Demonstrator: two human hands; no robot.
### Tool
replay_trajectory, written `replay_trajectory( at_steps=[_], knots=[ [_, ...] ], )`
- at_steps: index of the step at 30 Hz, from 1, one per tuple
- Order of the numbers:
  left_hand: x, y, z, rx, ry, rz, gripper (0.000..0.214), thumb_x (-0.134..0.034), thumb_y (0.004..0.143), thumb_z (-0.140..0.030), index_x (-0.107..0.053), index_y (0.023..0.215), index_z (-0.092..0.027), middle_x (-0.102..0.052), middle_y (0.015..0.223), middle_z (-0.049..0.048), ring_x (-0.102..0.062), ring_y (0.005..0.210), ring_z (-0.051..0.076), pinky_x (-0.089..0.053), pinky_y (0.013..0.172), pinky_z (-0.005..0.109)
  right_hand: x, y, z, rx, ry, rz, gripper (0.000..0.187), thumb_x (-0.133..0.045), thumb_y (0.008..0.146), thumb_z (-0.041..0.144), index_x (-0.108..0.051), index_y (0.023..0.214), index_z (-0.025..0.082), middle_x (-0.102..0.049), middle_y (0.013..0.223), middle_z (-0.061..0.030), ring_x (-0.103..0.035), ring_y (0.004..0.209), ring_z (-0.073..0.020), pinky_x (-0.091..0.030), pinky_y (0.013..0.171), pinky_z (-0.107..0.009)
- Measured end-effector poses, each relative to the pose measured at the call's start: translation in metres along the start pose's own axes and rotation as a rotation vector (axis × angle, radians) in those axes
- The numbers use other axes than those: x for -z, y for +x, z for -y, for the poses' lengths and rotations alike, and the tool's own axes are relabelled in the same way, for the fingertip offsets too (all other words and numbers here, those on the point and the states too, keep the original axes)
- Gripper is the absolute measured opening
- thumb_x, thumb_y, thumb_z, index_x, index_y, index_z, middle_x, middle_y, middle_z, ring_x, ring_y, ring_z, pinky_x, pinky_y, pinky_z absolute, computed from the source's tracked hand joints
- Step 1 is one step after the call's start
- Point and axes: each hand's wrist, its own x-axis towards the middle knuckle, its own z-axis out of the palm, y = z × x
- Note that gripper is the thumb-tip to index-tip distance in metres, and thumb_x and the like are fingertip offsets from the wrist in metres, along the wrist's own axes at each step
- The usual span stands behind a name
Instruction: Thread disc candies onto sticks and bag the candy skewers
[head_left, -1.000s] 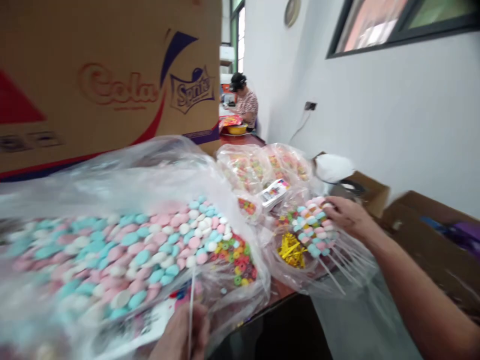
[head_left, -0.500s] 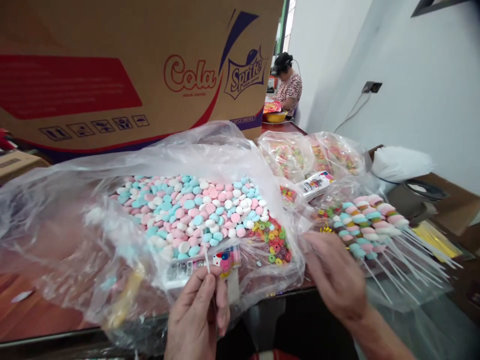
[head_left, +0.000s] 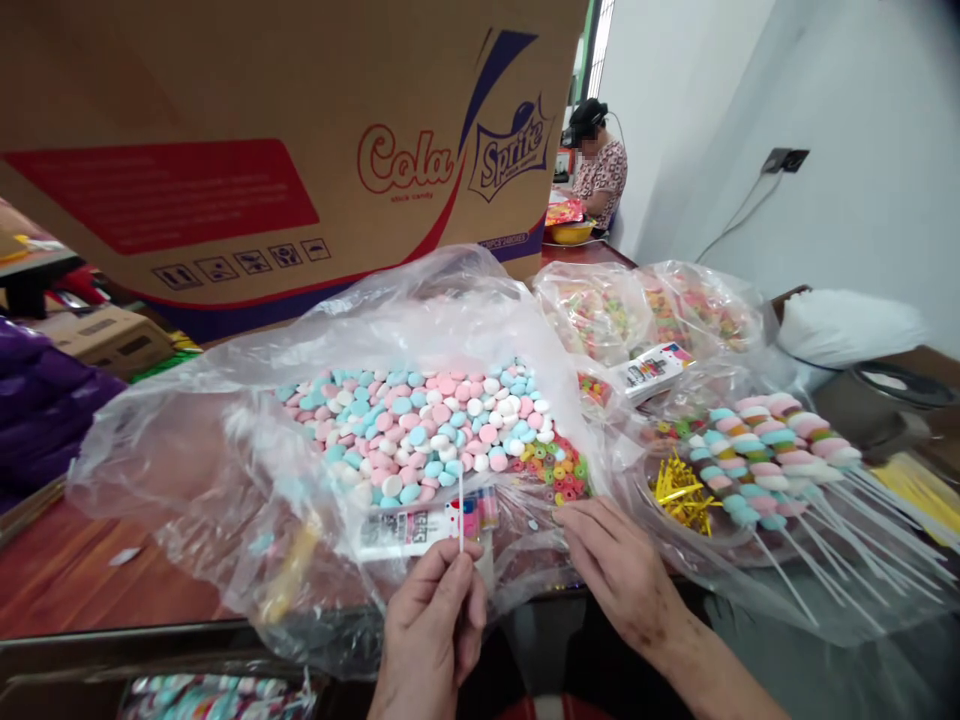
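Right hand [head_left: 619, 570] shifted leftward since previous frame, from beside marshmallow skewers [head_left: 772, 455] to just beside multicoloured rings [head_left: 559, 470]. Cola-and-Sprite carton [head_left: 300, 80] upright at back; red-brown tabletop [head_left: 67, 575] in front. Clear plastic bag [head_left: 180, 430] spread across tabletop, bearing pink, blue and white marshmallow discs [head_left: 420, 420]. Skewers on plastic at right. Right hand: fingers extended, close together; whether anything gripped, cannot tell. Left hand [head_left: 439, 615]: thumb and fingers pinching white stick [head_left: 460, 510], upright, upper end in front of discs.
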Motion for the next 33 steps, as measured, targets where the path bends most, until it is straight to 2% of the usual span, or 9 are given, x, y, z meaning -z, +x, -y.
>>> replay_trajectory(
  at_steps=[5, 11, 14, 19, 24, 26, 29, 33],
  knots=[
    [0.005, 0.004, 0.001, 0.001, 0.039, -0.055, 0.037, -0.073, 0.073, -0.048, -0.062, 0.088, -0.016, -0.049, 0.046, -0.0080, -0.027, 0.032, 0.000, -0.016, 0.035, 0.011, -0.016, 0.038, -0.002, -0.024, -0.012, 0.065, 0.027, -0.041, 0.094, 0.009, -0.062, 0.108, 0.018, -0.066, 0.099, -0.0093, -0.059, 0.094, -0.0213, -0.052, 0.085, -0.037],
    [0.014, 0.007, 0.001, -0.016, 0.054, -0.051, 0.041, -0.074, 0.071, -0.052, -0.063, 0.086, -0.015, -0.050, 0.046, -0.0071, -0.027, 0.033, 0.001, -0.017, 0.035, 0.012, -0.050, 0.087, 0.002, -0.026, -0.309, 0.376, 0.029, -0.046, 0.089, 0.005, -0.061, 0.112, 0.015, -0.066, 0.107, -0.0121, -0.058, 0.098, -0.0255, -0.049, 0.085, -0.038],
    [0.020, 0.011, 0.000, -0.015, 0.045, -0.038, 0.040, -0.074, 0.071, -0.051, -0.063, 0.086, -0.015, -0.050, 0.046, -0.0068, -0.028, 0.033, 0.001, -0.015, 0.036, 0.012, -0.061, 0.099, 0.000, 0.001, -0.355, 0.440, 0.032, -0.049, 0.084, 0.002, -0.061, 0.111, 0.014, -0.065, 0.109, -0.0142, -0.057, 0.100, -0.0278, -0.048, 0.084, -0.039],
    [0.028, 0.015, 0.000, 0.005, 0.024, -0.003, 0.035, -0.071, 0.074, -0.048, -0.064, 0.085, -0.016, -0.050, 0.047, -0.0066, -0.028, 0.034, 0.001, -0.016, 0.037, 0.012, -0.052, 0.104, 0.000, 0.005, -0.379, 0.527, 0.029, -0.052, 0.083, 0.006, -0.059, 0.110, 0.015, -0.064, 0.108, -0.0126, -0.059, 0.101, -0.0255, -0.047, 0.084, -0.035],
    [0.036, 0.019, 0.000, -0.004, 0.028, 0.031, 0.033, -0.068, 0.078, -0.048, -0.065, 0.084, -0.016, -0.049, 0.048, -0.0066, -0.029, 0.035, 0.002, -0.017, 0.036, 0.013, -0.030, 0.087, 0.004, 0.019, -0.314, 0.672, 0.019, -0.052, 0.080, 0.007, -0.061, 0.095, 0.016, -0.065, 0.097, -0.0082, -0.061, 0.091, -0.0224, -0.048, 0.077, -0.032],
    [0.037, 0.020, 0.001, -0.007, 0.054, 0.045, 0.032, -0.067, 0.078, -0.048, -0.065, 0.082, -0.016, -0.050, 0.048, -0.0061, -0.030, 0.035, 0.002, -0.017, 0.036, 0.013, -0.025, 0.078, 0.000, -0.001, -0.216, 0.642, 0.022, -0.049, 0.081, 0.004, -0.060, 0.094, 0.017, -0.065, 0.097, -0.0081, -0.060, 0.093, -0.0214, -0.048, 0.080, -0.032],
    [0.036, 0.020, 0.002, 0.013, 0.107, 0.056, 0.032, -0.067, 0.077, -0.047, -0.065, 0.082, -0.016, -0.051, 0.048, -0.0055, -0.031, 0.033, 0.003, -0.016, 0.035, 0.014, -0.017, 0.071, -0.010, -0.069, -0.014, 0.464, 0.023, -0.044, 0.086, 0.007, -0.060, 0.098, 0.019, -0.064, 0.100, -0.0068, -0.059, 0.096, -0.0181, -0.047, 0.085, -0.032],
    [0.030, 0.019, 0.003, 0.034, 0.169, 0.062, 0.033, -0.066, 0.077, -0.048, -0.067, 0.086, -0.016, -0.053, 0.047, -0.0046, -0.034, 0.032, 0.004, -0.018, 0.035, 0.015, -0.010, 0.072, -0.015, -0.284, 0.104, 0.280, 0.017, -0.045, 0.091, 0.020, -0.060, 0.098, 0.020, -0.063, 0.094, -0.0041, -0.059, 0.089, -0.0175, -0.048, 0.080, -0.031]
  ],
)
